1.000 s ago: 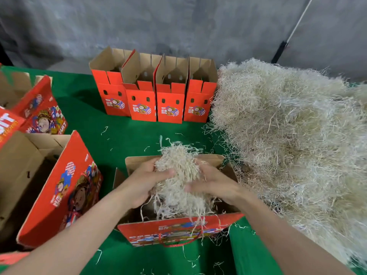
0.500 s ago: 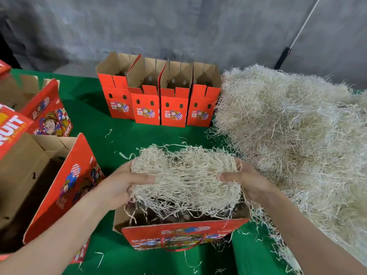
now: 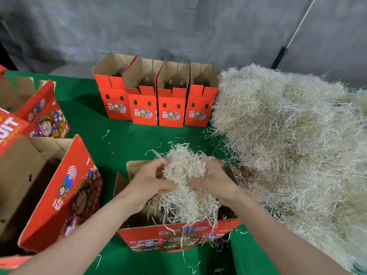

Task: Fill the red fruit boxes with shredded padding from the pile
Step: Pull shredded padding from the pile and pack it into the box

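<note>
Hands meet at lower centre of the frame, both closed on one wad of shredded padding (image 3: 183,169). Left hand (image 3: 151,180) grips the wad's left side, with its fingers curled into the strands and its thumb across the front. Right hand (image 3: 215,180) grips the right side in the same way. The upper part of the wad stands above the knuckles. The lower part hangs down between the wrists into the open top of a red fruit box (image 3: 222,228).

This box sits directly below the hands with its brown flaps raised. Pale strands spill over its near red wall, where a red cord handle (image 3: 179,249) hangs. How full the box is cannot be told, because the hands and wad cover much of its interior.

The pile (image 3: 288,135) of padding fills the right half of the frame, and its edge touches the right side of the box.

A row of four red boxes (image 3: 156,108) stands upright and open at upper centre, side by side. The rightmost one is against the pile.

A larger red box (image 3: 65,195) stands open at lower left, and more printed red boxes (image 3: 46,120) lie at the left edge.

Loose strands are scattered on the green cloth (image 3: 129,139) that covers the work surface. A grey wall (image 3: 178,26) runs across the top of the frame, with a thin pole (image 3: 297,26) leaning at upper right.
</note>
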A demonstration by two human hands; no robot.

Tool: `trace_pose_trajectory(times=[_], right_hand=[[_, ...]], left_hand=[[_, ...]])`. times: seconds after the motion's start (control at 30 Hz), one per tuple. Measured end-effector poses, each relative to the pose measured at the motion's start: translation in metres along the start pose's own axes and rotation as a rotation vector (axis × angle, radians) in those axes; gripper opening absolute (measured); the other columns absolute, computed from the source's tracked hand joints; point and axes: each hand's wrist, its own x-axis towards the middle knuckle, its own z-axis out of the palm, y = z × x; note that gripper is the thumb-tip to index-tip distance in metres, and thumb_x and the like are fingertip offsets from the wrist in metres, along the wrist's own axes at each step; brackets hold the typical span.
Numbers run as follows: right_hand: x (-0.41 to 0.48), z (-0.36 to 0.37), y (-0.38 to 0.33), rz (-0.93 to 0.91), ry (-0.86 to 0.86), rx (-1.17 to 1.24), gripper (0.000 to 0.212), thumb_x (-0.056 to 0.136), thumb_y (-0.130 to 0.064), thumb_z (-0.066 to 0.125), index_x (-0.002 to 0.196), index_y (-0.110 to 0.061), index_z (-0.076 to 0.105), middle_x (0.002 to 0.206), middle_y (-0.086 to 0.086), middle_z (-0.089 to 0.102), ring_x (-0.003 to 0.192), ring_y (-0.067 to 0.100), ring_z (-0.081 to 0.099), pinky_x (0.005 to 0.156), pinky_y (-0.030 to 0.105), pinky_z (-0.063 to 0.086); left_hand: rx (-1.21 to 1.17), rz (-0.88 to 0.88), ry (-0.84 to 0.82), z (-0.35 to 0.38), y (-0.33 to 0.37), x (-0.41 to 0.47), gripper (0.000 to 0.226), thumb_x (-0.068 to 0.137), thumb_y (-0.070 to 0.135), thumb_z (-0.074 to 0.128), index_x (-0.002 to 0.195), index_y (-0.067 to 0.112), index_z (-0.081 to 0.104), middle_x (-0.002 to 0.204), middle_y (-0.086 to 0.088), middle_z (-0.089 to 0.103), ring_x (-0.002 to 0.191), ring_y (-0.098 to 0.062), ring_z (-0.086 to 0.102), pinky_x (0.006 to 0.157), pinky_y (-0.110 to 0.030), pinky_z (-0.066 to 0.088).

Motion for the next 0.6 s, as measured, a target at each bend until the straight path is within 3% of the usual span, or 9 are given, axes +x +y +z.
trace_pose_trajectory(times=[0.07,0.13,0.27,0.33,0.4,0.47,0.5,0.53,0.6], right_hand=[[-0.003,-0.010,0.002,-0.013,0.058,0.008,0.091,0.071,-0.017,0.078,0.144,-0.023,0.023,0.110,-0.010,0.050,0.079,-0.005,0.056,0.065,0.011,0.049],[-0.006,-0.024,0.005,-0.028,0.125,0.035,0.099,0.067,-0.018,0.080,0.145,-0.018,0.020,0.116,-0.011,0.051,0.075,-0.004,0.059,0.067,0.005,0.045],[-0.011,-0.033,0.007,0.000,0.147,-0.090,0.090,0.074,-0.011,0.074,0.146,-0.020,0.020,0.141,0.006,0.039,0.100,0.018,0.062,0.084,0.018,0.047],[-0.014,-0.037,0.008,0.014,0.128,-0.137,0.083,0.080,-0.008,0.069,0.146,-0.024,0.020,0.147,0.009,0.030,0.110,0.034,0.056,0.087,0.027,0.047],[-0.017,-0.042,0.008,0.018,0.131,-0.202,0.079,0.082,-0.010,0.067,0.145,-0.024,0.021,0.150,0.009,0.023,0.111,0.040,0.051,0.081,0.019,0.048],[-0.022,-0.042,0.005,0.025,0.133,-0.238,0.079,0.083,-0.017,0.067,0.146,-0.023,0.020,0.149,0.006,0.024,0.098,0.020,0.059,0.074,0.009,0.045],[-0.023,-0.042,0.004,0.030,0.125,-0.209,0.081,0.082,-0.018,0.067,0.146,-0.023,0.018,0.146,0.004,0.030,0.089,0.006,0.060,0.079,0.013,0.039],[-0.025,-0.040,0.001,0.040,0.109,-0.168,0.084,0.081,-0.020,0.069,0.146,-0.023,0.017,0.140,-0.002,0.036,0.081,-0.002,0.058,0.083,0.017,0.035],[-0.027,-0.035,-0.006,0.045,0.037,-0.111,0.095,0.073,-0.032,0.074,0.147,-0.025,0.014,0.132,-0.015,0.033,0.083,-0.008,0.052,0.081,0.016,0.034]], left_hand=[[0.018,0.027,0.067,-0.015,-0.002,-0.002,0.047,0.068,-0.007,0.074,0.104,0.020,0.061,0.090,0.003,0.067,0.070,-0.008,0.065,0.062,-0.023,0.049],[0.010,0.025,0.187,-0.032,-0.002,-0.005,0.042,0.068,-0.010,0.071,0.095,0.022,0.062,0.080,0.006,0.068,0.067,0.000,0.063,0.060,-0.018,0.045],[0.061,-0.040,0.189,-0.040,-0.003,-0.010,0.053,0.072,-0.010,0.067,0.099,0.034,0.060,0.105,0.001,0.061,0.103,-0.009,0.053,0.094,-0.031,0.039],[0.273,-0.033,0.179,-0.037,-0.003,-0.012,0.055,0.074,-0.005,0.068,0.112,0.033,0.060,0.117,0.005,0.057,0.114,-0.008,0.048,0.102,-0.031,0.034],[0.498,-0.025,0.187,-0.038,-0.003,-0.015,0.056,0.074,0.006,0.071,0.127,0.017,0.056,0.132,0.004,0.050,0.113,-0.009,0.051,0.098,-0.029,0.042],[0.530,-0.015,0.220,-0.039,-0.003,-0.018,0.051,0.073,0.013,0.073,0.122,0.008,0.059,0.121,0.003,0.055,0.095,-0.008,0.055,0.082,-0.026,0.047],[0.498,0.003,0.213,-0.038,-0.002,-0.018,0.039,0.072,0.013,0.074,0.109,0.009,0.064,0.108,0.003,0.057,0.091,-0.011,0.054,0.079,-0.027,0.044],[0.435,-0.004,0.182,-0.035,0.001,-0.019,0.028,0.072,0.012,0.074,0.097,0.010,0.063,0.099,0.002,0.057,0.091,-0.015,0.053,0.078,-0.028,0.041],[0.265,-0.099,0.020,-0.025,0.005,-0.020,0.038,0.071,0.008,0.074,0.104,0.012,0.055,0.104,0.004,0.059,0.104,-0.015,0.053,0.090,-0.029,0.040]])
